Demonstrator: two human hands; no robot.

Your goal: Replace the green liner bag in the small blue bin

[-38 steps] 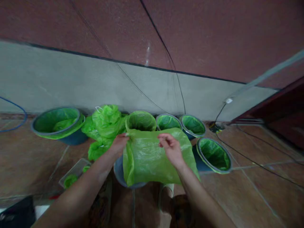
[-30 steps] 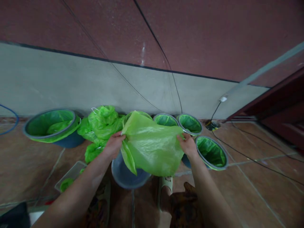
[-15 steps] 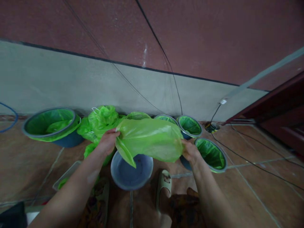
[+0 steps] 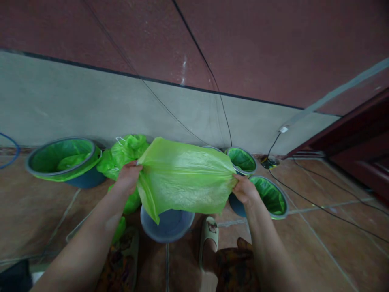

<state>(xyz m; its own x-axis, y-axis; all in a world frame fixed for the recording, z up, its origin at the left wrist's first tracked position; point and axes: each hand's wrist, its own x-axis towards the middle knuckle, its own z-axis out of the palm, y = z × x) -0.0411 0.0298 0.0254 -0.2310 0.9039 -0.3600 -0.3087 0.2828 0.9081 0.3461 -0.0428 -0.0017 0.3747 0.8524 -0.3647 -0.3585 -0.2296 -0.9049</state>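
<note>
- The left hand (image 4: 129, 178) grips the left edge of a green plastic bag (image 4: 185, 180); its fingers are closed on the thin film.
- The right hand (image 4: 244, 190) pinches the right edge of the same bag, fingers also closed on it, so the bag is pulled wide and flat between the two hands.
- The bag hangs in the air over an unlined blue bucket (image 4: 167, 225) on the floor, and one corner of the bag droops toward the bucket's rim. Held like this, the mouth of the bag seems to be spread for opening.
- Near the wall stand lined buckets: a big one at the left (image 4: 62, 160) and two at the right (image 4: 241, 159), (image 4: 270, 196).
- A heap of green bags (image 4: 123, 156) lies just behind the left hand.
- A sandal (image 4: 209, 235) shows beside the blue bucket.
</note>
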